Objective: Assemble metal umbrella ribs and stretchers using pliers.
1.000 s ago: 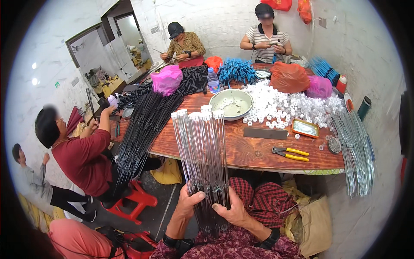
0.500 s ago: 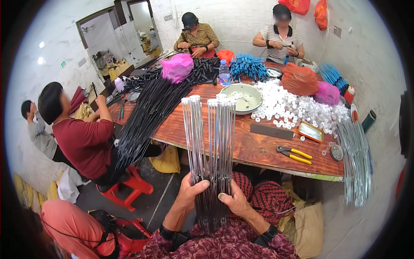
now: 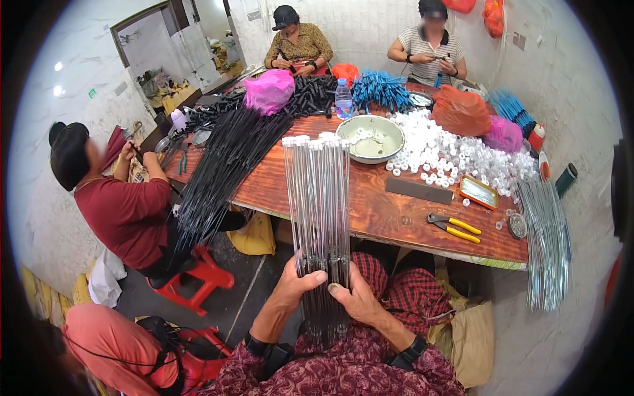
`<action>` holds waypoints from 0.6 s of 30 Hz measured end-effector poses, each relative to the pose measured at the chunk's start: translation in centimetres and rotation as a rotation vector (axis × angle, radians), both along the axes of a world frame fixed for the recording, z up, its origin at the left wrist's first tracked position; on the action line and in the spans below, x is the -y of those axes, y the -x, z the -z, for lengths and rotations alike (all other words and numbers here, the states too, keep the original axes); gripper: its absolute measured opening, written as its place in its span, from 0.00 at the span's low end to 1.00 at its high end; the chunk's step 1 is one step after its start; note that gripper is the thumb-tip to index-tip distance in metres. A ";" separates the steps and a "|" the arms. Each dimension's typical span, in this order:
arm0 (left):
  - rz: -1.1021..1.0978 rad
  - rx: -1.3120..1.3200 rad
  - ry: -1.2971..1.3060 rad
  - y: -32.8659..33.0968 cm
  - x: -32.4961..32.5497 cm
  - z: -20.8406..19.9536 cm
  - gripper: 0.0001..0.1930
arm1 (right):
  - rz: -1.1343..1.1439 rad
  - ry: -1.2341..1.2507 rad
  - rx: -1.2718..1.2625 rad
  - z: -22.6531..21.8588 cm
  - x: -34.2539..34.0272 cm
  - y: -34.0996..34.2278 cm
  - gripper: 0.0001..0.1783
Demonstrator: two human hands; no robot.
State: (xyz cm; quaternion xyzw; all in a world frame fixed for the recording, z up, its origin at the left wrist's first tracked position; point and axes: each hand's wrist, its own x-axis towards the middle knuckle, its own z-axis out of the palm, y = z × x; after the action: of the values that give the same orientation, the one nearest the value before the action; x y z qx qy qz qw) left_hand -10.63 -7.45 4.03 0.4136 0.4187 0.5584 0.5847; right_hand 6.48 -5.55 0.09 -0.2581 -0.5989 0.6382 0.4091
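Upright in front of me stands a bundle of thin metal rods [image 3: 318, 198] with white caps on their upper ends and dark lower parts. My left hand [image 3: 294, 287] is closed around its left side, the thumb across the front. On the right side my right hand [image 3: 358, 297] grips it too, and the two thumbs nearly meet. The rods' lower ends stand close to my patterned clothing. Beyond the bundle, a pale bowl [image 3: 371, 158] rests on the wooden table [image 3: 376, 204], beside a heap of small white round caps [image 3: 432, 148].
Yellow-handled nippers [image 3: 456, 228], a flat dark bar [image 3: 418, 191] and an orange-rimmed tray [image 3: 481, 205] lie on the right. Metal rods [image 3: 545, 251] overhang the right edge, black rods [image 3: 224, 168] the left. Co-workers sit left and across; a red stool [image 3: 198, 280] stands left.
My hands have come closer together. The two separate groups of rods are now pressed into one bundle. The co-worker at the left has raised both hands.
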 end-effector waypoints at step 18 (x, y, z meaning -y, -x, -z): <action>-0.160 -0.109 -0.203 2.3 -0.3 -1.7 0.37 | -0.064 -0.419 0.379 -4.7 -1.6 2.7 0.32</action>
State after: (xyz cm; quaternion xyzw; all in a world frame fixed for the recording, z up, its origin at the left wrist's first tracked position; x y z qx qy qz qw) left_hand -12.96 -7.13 5.68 0.4656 0.4227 0.6195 0.4698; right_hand 3.78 -3.94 4.74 -0.2636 -0.7914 0.4535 0.3139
